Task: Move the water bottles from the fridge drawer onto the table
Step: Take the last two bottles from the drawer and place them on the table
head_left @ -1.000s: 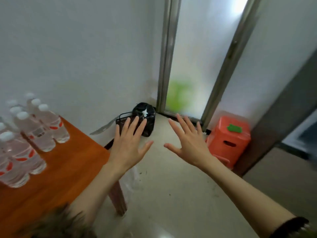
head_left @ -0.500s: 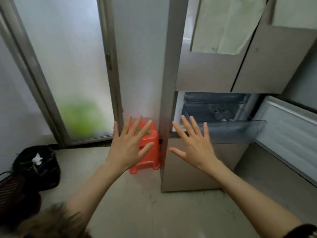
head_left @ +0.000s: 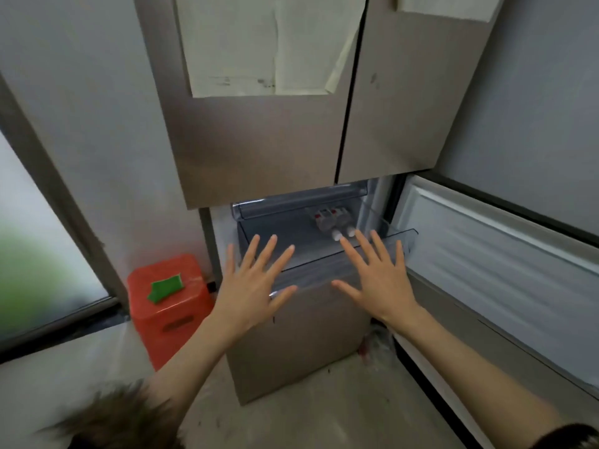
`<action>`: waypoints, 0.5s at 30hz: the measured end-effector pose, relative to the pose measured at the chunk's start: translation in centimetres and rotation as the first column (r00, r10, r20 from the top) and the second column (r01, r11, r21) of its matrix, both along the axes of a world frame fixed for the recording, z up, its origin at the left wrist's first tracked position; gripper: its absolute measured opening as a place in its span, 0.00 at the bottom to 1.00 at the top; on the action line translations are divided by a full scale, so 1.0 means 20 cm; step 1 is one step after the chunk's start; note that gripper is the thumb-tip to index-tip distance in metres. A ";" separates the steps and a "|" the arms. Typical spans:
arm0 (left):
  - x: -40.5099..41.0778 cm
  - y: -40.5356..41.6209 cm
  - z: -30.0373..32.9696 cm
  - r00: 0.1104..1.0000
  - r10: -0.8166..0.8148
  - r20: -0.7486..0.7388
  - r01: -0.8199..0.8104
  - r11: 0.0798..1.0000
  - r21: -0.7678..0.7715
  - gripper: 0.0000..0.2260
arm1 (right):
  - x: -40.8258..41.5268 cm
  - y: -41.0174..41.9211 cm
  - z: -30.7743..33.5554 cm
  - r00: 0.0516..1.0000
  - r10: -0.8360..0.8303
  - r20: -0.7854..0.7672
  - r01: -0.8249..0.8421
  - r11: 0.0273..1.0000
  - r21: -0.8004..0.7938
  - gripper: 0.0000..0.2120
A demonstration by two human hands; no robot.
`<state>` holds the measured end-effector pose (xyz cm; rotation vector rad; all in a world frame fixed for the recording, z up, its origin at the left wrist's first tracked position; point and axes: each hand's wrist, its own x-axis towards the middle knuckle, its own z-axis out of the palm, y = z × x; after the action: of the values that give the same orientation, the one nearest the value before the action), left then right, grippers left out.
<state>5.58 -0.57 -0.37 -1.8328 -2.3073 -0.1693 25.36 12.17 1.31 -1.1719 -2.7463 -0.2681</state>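
Two clear water bottles (head_left: 332, 221) with white caps and red labels lie side by side in the pulled-out transparent fridge drawer (head_left: 265, 234), caps towards me, at the drawer's right. My left hand (head_left: 251, 286) hovers with fingers spread in front of the drawer's front edge, holding nothing. My right hand (head_left: 377, 280), also spread and empty, hangs just in front of the bottle caps without touching them. The table is out of view.
The open fridge door (head_left: 505, 267) swings out on the right. An orange plastic stool (head_left: 168, 306) with a green piece on top stands left of the fridge. A frosted glass door (head_left: 35, 254) fills the far left. Papers hang on the upper fridge doors (head_left: 259, 108).
My view has swung right from the table with its bottles, past the stool, to face the fridge. Both empty, spread hands have come closer to the open drawer.
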 end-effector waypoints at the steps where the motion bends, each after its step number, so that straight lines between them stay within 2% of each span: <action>1: 0.01 0.08 -0.01 1.000 -0.011 0.007 0.011 1.000 -0.011 0.32 | 0.01 0.07 -0.02 1.000 -0.020 0.000 0.020 1.000 -0.018 0.38; 8: 0.04 0.65 -0.11 0.999 0.015 0.033 -0.012 0.995 -0.097 0.32 | 0.02 0.60 -0.14 1.000 -0.015 -0.013 0.013 0.996 -0.090 0.42; 12: 0.06 0.95 -0.18 0.986 0.128 0.104 -0.114 0.985 -0.133 0.34 | 0.00 0.93 -0.19 1.000 0.028 0.000 -0.028 0.985 -0.168 0.36; 15: 0.11 1.15 -0.22 0.957 0.215 0.194 -0.175 0.963 -0.204 0.30 | -0.01 1.15 -0.21 0.995 0.103 0.012 -0.097 0.968 -0.233 0.35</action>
<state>7.69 22.49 -4.70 -1.7253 -2.7225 -0.1335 25.22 35.18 -2.92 -1.0804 -2.9091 0.0540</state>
